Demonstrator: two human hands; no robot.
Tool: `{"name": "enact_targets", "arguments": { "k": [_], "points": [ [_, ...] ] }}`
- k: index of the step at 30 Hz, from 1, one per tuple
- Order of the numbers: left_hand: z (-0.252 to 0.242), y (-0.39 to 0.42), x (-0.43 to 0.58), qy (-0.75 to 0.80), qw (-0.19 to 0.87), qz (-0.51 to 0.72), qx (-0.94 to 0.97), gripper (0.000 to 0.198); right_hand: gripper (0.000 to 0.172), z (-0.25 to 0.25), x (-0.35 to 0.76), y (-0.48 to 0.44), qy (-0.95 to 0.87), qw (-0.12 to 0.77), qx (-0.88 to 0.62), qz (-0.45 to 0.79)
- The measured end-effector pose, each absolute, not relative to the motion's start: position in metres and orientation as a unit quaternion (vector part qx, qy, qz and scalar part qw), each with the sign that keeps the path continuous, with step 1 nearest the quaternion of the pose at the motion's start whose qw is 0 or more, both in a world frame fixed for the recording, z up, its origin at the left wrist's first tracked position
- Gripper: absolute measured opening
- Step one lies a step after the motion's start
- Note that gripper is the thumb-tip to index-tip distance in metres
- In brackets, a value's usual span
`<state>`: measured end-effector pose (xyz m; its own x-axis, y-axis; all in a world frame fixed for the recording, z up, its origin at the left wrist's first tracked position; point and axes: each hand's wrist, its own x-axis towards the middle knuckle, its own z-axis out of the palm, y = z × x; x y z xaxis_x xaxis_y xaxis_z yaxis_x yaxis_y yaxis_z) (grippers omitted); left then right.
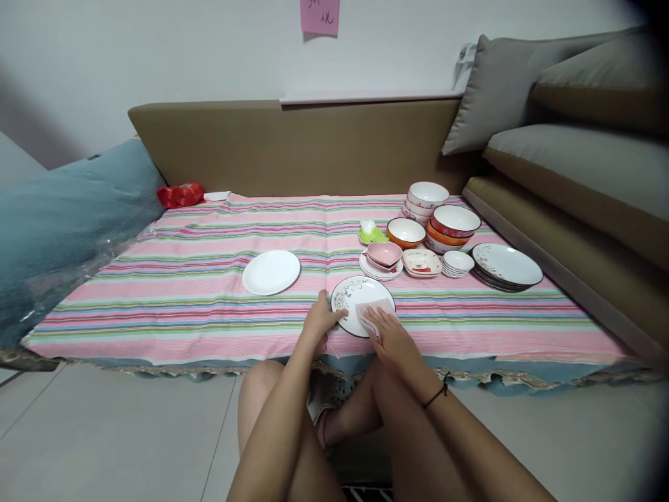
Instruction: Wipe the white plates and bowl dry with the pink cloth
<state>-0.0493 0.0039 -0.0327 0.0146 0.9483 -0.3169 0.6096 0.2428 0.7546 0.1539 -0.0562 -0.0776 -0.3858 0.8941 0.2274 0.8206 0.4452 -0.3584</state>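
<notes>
My left hand (320,318) grips the left edge of a round white plate (352,289) with a dark rim and a floral pattern. Its thumb lies over the rim and its fingers are along the outside. My right hand (390,335) presses a pale pink and white cloth (373,312) onto the plate's right half, fingers over the cloth. The plate rests near the front edge of the striped cover. A plain white oval plate (271,272) lies to the left. Behind the floral plate, a pink bowl (384,253) sits on small stacked plates (381,274).
To the right are square dishes (421,262), small white bowls (457,262) and stacked floral plates (506,265). Stacked larger bowls (454,222), an orange bowl (405,231) and a green dish (372,236) stand behind. Cushions (585,167) border the right; a red bundle (180,195) lies back left.
</notes>
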Motion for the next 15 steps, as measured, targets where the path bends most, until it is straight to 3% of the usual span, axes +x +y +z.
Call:
{"name": "enact_targets", "arguments": {
  "k": [3,7,12,15],
  "points": [
    [-0.034,0.0,-0.047,0.643,0.462,0.213,0.572,0.064,0.05,-0.08,0.144,-0.054,-0.825,0.205,-0.522,0.078],
    [-0.035,0.004,-0.05,0.699,0.343,0.241,0.579,0.076,0.054,-0.074,0.139,-0.064,-0.86,0.205,-0.458,0.089],
    [-0.04,-0.002,-0.05,0.65,0.471,0.188,0.567,0.08,0.05,-0.074,0.148,-0.064,-0.825,0.201,-0.523,0.07],
    [-0.038,-0.003,-0.05,0.658,0.42,0.21,0.589,0.081,0.051,-0.075,0.149,-0.064,-0.838,0.197,-0.502,0.078]
  ]
}}
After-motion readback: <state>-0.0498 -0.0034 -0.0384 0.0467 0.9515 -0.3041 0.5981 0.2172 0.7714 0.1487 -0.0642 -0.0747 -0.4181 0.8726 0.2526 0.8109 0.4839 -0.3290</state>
